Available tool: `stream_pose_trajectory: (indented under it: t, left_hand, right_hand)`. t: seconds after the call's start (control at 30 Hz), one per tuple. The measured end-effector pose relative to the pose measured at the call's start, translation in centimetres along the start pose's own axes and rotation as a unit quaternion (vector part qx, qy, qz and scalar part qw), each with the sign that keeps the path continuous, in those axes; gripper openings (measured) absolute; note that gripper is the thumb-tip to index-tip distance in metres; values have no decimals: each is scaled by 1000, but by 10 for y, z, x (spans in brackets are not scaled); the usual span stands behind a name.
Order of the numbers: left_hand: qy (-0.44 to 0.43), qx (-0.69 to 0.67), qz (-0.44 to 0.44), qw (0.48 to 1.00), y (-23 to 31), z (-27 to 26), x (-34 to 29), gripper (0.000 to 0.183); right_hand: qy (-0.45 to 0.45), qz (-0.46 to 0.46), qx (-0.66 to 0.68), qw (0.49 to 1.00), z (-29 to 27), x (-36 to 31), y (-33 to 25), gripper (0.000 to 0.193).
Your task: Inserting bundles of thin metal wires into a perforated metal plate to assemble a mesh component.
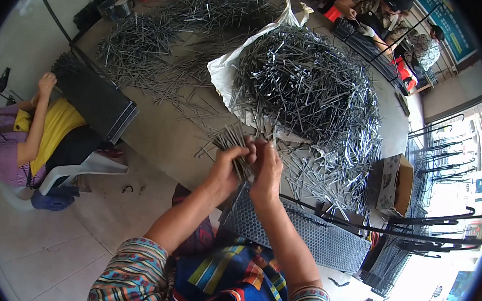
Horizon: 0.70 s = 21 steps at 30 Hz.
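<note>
A bundle of thin grey metal rods [232, 138] fans out from my left hand [227, 169], which is closed around it with the thumb on top. Right beside it, my right hand [268, 169] has its fingers curled in toward the bundle. Whatever it pinches is hidden among the fingers and rods. Both hands are over the near edge of the table. Just beyond them a large heap of dark rods [309, 79] lies on a white sack [221, 72]. Below my right forearm rests a dark perforated metal panel [302, 234], slanting across my lap.
More loose rods [142, 43] cover the far left of the round table [152, 129]. A cardboard box [395, 185] stands at the right, near hooked black bars [439, 222]. At left, a seated person [21, 139] handles a rod-filled panel [95, 94]; other people work at the far right.
</note>
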<state>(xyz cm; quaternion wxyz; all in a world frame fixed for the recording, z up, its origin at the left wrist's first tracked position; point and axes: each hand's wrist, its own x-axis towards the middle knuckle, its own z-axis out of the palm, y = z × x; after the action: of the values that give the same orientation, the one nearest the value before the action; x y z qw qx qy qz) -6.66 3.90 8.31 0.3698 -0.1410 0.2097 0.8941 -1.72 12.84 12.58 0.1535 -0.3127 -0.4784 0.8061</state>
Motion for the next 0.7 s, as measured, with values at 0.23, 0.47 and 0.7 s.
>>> stream_pose_trajectory:
  t: [0.23,0.47,0.7]
  left_hand:
    - [-28,72,-132,988,-44,5,-114,26]
    - [42,77,-179,980,-104,-20,-161,32]
    - [-143,444,75,881,-147,-9,-187,20]
  right_hand:
    - [-109,-34,-108,988,-48,-95,-26,45]
    - [-42,-292,-352,888,-127,-171,3,55]
    - [14,-381,-364,850,-137,-198,31,73]
